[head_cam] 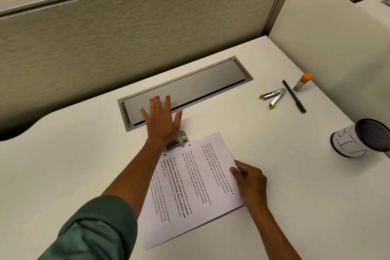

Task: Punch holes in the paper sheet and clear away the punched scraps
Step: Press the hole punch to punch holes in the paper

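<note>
A printed paper sheet (196,186) lies at an angle on the white desk, with two punched holes showing near its upper left edge. A metal hole punch (178,141) sits on that edge, mostly covered by my left hand (162,120). The heel of that hand lies over the punch with the fingers spread flat, reaching onto the grey cable tray lid. My right hand (250,179) pinches the sheet's right edge between thumb and fingers. No loose scraps are visible.
A grey cable tray lid (190,88) is set into the desk (263,133) behind the punch. At the right lie a staple remover (273,96), a black pen (294,96) and an orange-capped glue stick (302,82). A mesh cup (362,138) lies on its side at far right.
</note>
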`<action>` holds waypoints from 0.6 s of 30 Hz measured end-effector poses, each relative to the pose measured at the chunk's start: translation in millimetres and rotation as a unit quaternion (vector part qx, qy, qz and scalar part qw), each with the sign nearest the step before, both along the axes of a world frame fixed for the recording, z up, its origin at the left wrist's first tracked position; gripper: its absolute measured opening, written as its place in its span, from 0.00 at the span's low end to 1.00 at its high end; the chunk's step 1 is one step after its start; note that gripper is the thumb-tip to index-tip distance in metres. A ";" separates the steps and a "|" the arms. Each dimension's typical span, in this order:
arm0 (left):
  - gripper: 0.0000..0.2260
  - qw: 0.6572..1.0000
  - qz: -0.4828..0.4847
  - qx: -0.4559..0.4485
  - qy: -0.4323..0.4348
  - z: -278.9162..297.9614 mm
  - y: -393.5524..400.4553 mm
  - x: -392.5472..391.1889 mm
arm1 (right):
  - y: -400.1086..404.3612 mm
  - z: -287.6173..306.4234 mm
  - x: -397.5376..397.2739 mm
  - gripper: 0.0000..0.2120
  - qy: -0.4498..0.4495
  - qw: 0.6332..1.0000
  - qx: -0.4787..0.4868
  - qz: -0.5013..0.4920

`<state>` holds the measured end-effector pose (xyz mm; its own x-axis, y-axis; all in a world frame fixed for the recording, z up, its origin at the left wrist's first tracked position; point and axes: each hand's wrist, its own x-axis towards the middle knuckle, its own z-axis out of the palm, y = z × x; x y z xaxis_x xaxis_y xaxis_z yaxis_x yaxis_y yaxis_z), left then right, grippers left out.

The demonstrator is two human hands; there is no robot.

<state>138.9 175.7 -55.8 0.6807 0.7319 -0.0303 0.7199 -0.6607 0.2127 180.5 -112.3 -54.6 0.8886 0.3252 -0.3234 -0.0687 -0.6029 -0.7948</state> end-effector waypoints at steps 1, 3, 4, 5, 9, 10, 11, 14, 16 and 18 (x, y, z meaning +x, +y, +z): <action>0.33 1.000 0.003 -0.004 -0.012 0.7 -0.9 -1.4 | -1.4 -0.1 -0.4 0.13 -0.002 1.000 0.000 0.001; 0.33 0.999 0.009 -0.010 -0.036 3.0 -2.9 -5.5 | -3.8 0.4 -1.5 0.13 -0.005 1.000 -0.001 0.005; 0.33 0.999 0.011 -0.010 -0.044 4.0 -3.8 -7.8 | -5.1 0.6 -1.9 0.13 -0.007 1.000 -0.002 0.007; 0.33 0.999 0.013 -0.010 -0.049 5.6 -4.7 -10.8 | -6.2 1.2 -2.5 0.13 -0.007 1.000 -0.003 0.010; 0.33 0.997 0.030 -0.004 -0.073 13.3 -8.3 -27.1 | -13.1 4.5 -5.1 0.13 0.000 1.000 -0.005 0.020; 0.33 0.996 0.037 -0.003 -0.082 15.1 -9.6 -33.1 | -15.1 5.5 -5.9 0.12 0.001 1.000 -0.003 0.022; 0.33 0.995 0.045 -0.004 -0.093 16.4 -11.1 -39.6 | -17.0 6.6 -6.8 0.12 0.001 1.000 -0.003 0.025; 0.32 0.988 0.079 -0.021 -0.134 17.9 -18.0 -62.5 | -21.8 8.8 -10.2 0.12 -0.004 0.999 -0.003 0.031; 0.31 0.984 0.104 -0.024 -0.146 17.7 -25.6 -78.6 | -25.3 9.9 -13.1 0.11 -0.008 0.999 -0.004 0.034; 0.30 0.982 0.120 -0.015 -0.145 17.4 -34.7 -93.6 | -29.0 10.4 -15.9 0.10 -0.009 0.999 -0.006 0.039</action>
